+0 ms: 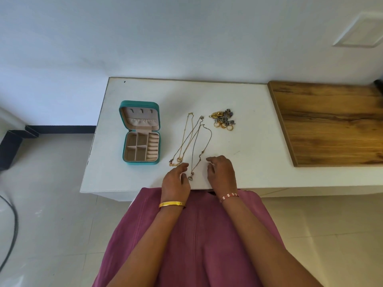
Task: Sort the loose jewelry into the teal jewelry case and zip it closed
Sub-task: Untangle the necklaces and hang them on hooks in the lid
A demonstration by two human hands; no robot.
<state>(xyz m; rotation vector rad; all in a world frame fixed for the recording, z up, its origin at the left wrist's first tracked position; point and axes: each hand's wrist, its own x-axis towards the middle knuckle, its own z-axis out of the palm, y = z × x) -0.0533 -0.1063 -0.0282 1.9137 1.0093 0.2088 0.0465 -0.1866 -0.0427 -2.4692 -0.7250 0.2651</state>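
The teal jewelry case (141,160) lies open on the left of the white table (248,172), its beige compartments showing nothing inside. Several thin chain necklaces (191,139) are stretched out to its right, pendants toward me. A small heap of rings and earrings (223,120) sits further back on the right. My left hand (176,180) rests near the table's front edge, fingers loosely curled beside a heart pendant (190,177). My right hand (220,172) rests just right of the chains, fingers loosely bent, holding nothing.
A wooden board (331,125) covers the table's right part. The white wall stands close behind the table. Tiled floor lies to the left, with a black cable (12,235) and a dark skirting strip.
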